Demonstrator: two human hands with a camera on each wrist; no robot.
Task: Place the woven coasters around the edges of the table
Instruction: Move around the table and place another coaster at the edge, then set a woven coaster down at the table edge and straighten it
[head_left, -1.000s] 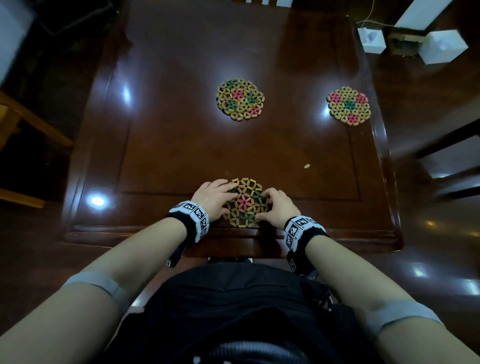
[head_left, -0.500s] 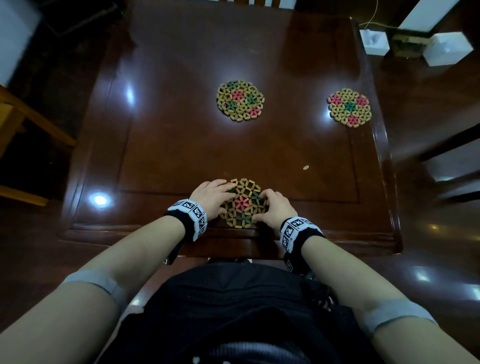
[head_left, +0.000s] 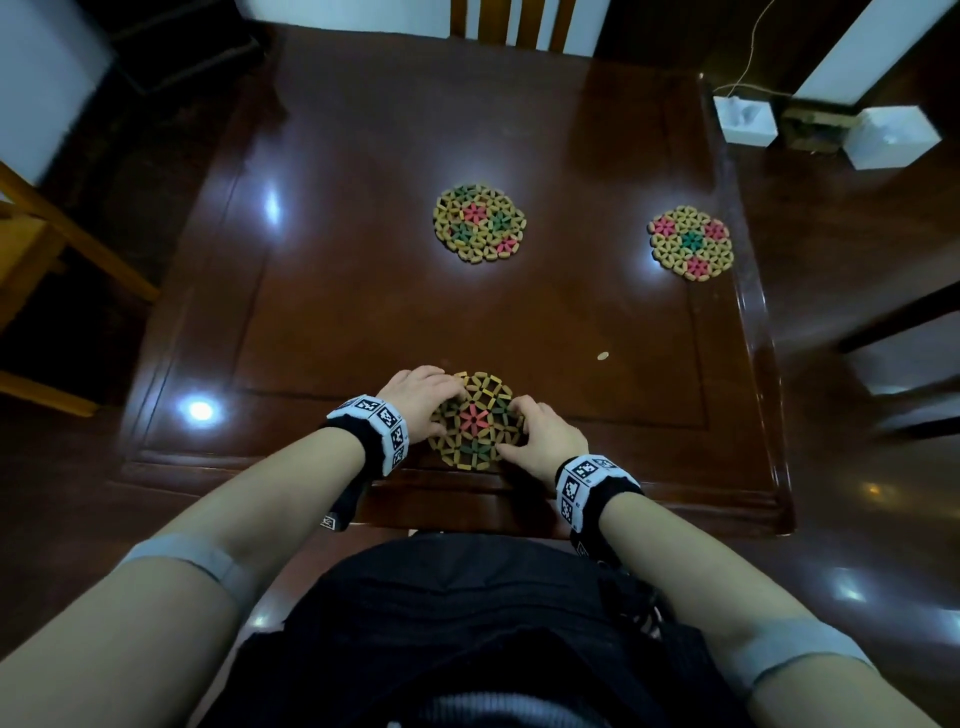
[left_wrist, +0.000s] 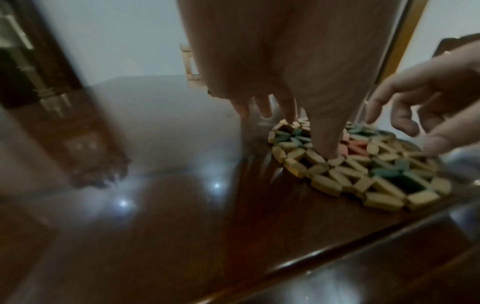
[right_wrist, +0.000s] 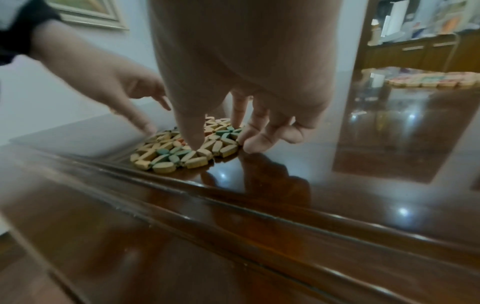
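Note:
Three round woven coasters lie on the dark wooden table (head_left: 363, 291). The near coaster (head_left: 475, 421) sits flat by the front edge, held between both hands. My left hand (head_left: 441, 400) holds its left side, thumb (left_wrist: 327, 148) pressing on top and fingers (left_wrist: 262, 111) curled at the far rim. My right hand (head_left: 514, 426) holds the right side, thumb (right_wrist: 192, 139) on top and fingers (right_wrist: 255, 142) curled against the rim. A second coaster (head_left: 479, 223) lies mid-table. The third coaster (head_left: 691, 242) lies by the right edge.
A small pale speck (head_left: 602, 356) lies on the table right of the hands. A chair back (head_left: 511, 23) stands at the far side, a wooden chair (head_left: 31, 244) at the left and a dark chair (head_left: 909, 332) at the right. White boxes (head_left: 745, 119) sit on the floor.
Both hands stay on the near coaster, which has slid a little toward the front edge. The other two coasters have not moved.

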